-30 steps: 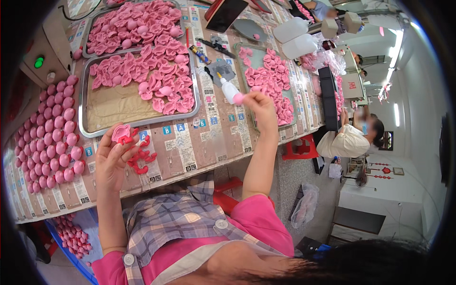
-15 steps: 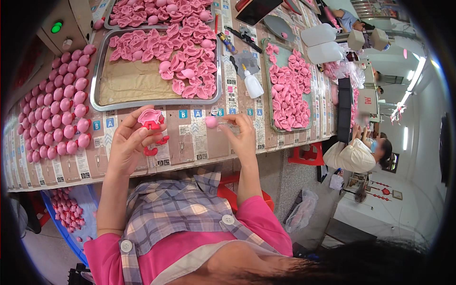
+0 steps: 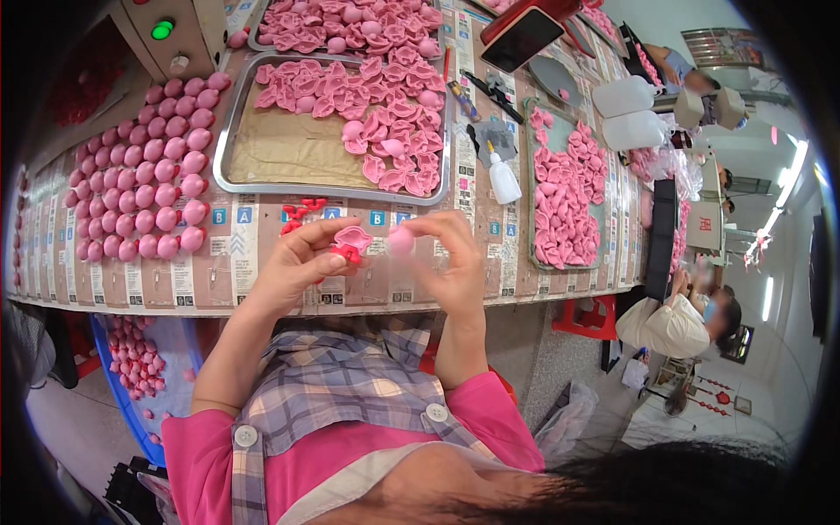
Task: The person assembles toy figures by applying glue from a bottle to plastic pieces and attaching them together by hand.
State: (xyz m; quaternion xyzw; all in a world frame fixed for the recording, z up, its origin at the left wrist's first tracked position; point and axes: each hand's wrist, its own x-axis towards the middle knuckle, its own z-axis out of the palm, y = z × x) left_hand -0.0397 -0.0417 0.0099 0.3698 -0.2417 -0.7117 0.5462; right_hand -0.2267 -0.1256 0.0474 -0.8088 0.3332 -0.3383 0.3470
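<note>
My left hand (image 3: 293,267) pinches a hollow pink shell (image 3: 353,237) with a small red piece (image 3: 347,255) at its near side. The shell's open face shows its hollow. To the right, my right hand (image 3: 455,262) pinches a smooth, round pink piece (image 3: 401,241) between thumb and fingertips. A small gap separates it from the shell. Motion blurs the right hand slightly. Just beyond my left hand, several loose red pieces (image 3: 304,208) lie on the table; my fingers hide part of that area.
A metal tray (image 3: 332,190) holds many pink shells, with another behind it. Rows of pink-and-red rounded pieces (image 3: 144,179) stand at left, beside a machine with a green light (image 3: 163,31). A glue bottle (image 3: 505,179) and a green tray (image 3: 530,219) are at right. A blue bin (image 3: 118,372) sits below.
My two hands have come closer together, bringing the shell and the round pink piece near each other. The view has shifted, so the trays and rows appear farther right.
</note>
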